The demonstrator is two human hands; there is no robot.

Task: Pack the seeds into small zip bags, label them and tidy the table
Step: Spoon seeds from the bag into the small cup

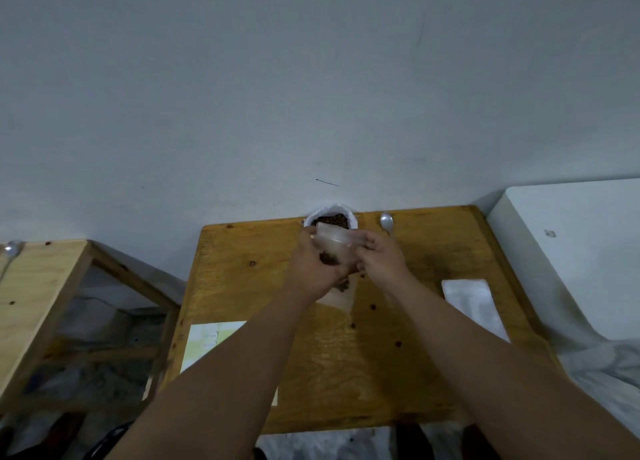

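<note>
Knotty wooden table (433,373), both hands pinching clear zip bag (337,243), brown seeds inside

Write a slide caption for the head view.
Left hand and right hand hold a zip bag with seeds over the table.

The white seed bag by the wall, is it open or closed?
Open. The white seed bag has its rim spread wide, and brown seeds show inside.
</note>
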